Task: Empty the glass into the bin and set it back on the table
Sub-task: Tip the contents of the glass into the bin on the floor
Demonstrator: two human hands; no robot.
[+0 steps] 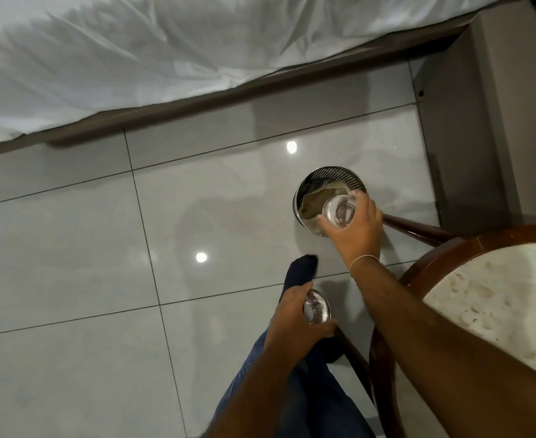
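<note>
Directly over the metal mesh bin (pixel 329 184) on the floor, the right hand (pixel 356 226) grips a clear glass (pixel 339 211), tipped toward the bin. The left hand (pixel 292 314) grips a second glass (pixel 316 308). The round marble tabletop (pixel 500 308) lies behind the right arm, nearest that hand.

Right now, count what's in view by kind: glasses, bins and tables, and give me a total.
Glasses: 2, one in the right hand over the bin, one in the left hand
Bins: 1
Tables: 1
Total: 4
</note>
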